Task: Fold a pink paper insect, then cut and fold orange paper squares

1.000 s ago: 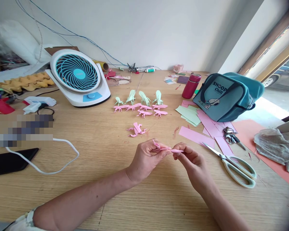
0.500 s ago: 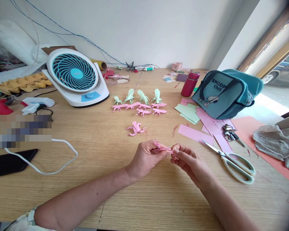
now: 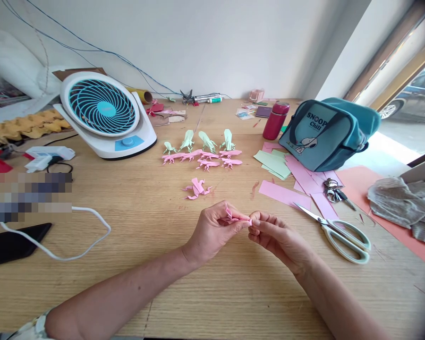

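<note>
- Two bare hands meet left of the scissors (image 3: 326, 226): our left hand (image 3: 210, 233) pinches a folded pink paper piece (image 3: 233, 219) between thumb and fingers, and our right hand (image 3: 283, 240) nips its end.
- We hold that piece above the table (image 3: 233, 302), to the left of the scissors.
- We judge the step in hand to be shaping or creasing that end; our fingers hide the exact fold.
- Our next move seems to call for a steady left grip and light, precise right fingertips, lest the paper tear.
- Farther left of the scissors, we see a splayed pink figure (image 3: 197, 188).
</note>
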A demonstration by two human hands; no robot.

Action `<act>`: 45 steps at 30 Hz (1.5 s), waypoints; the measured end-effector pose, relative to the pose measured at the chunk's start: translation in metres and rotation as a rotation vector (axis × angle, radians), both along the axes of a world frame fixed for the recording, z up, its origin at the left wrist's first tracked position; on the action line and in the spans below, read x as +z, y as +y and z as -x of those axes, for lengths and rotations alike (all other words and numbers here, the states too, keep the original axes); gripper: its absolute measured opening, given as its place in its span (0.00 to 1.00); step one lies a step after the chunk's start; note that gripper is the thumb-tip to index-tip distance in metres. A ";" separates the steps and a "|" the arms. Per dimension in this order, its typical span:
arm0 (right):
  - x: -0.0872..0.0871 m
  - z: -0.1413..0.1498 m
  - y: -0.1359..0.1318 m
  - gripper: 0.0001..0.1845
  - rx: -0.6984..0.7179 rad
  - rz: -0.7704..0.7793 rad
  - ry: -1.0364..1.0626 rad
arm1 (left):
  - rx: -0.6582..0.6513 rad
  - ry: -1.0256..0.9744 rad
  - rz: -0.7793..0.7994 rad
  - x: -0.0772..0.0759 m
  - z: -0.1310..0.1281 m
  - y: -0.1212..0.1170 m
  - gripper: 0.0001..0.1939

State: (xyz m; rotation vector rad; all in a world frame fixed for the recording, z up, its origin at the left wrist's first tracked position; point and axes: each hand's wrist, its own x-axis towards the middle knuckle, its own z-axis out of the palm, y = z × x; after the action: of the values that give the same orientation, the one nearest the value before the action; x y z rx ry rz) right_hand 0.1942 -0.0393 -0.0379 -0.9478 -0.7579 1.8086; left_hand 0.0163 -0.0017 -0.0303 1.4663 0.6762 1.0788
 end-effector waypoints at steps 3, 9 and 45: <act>0.000 0.000 0.000 0.13 -0.001 0.013 -0.006 | 0.011 0.033 -0.061 0.000 0.002 0.001 0.03; 0.004 0.001 0.000 0.15 -0.015 0.034 -0.037 | 0.004 0.061 -0.191 0.001 0.005 0.003 0.04; 0.001 -0.007 0.005 0.18 -0.032 -0.432 -0.707 | -0.045 0.092 -0.015 -0.005 0.004 0.005 0.07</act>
State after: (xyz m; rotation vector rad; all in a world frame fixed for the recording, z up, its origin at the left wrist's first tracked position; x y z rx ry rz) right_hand 0.2008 -0.0344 -0.0374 -1.2918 -1.4852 1.1807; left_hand 0.0121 0.0032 -0.0349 1.5445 0.6969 0.9886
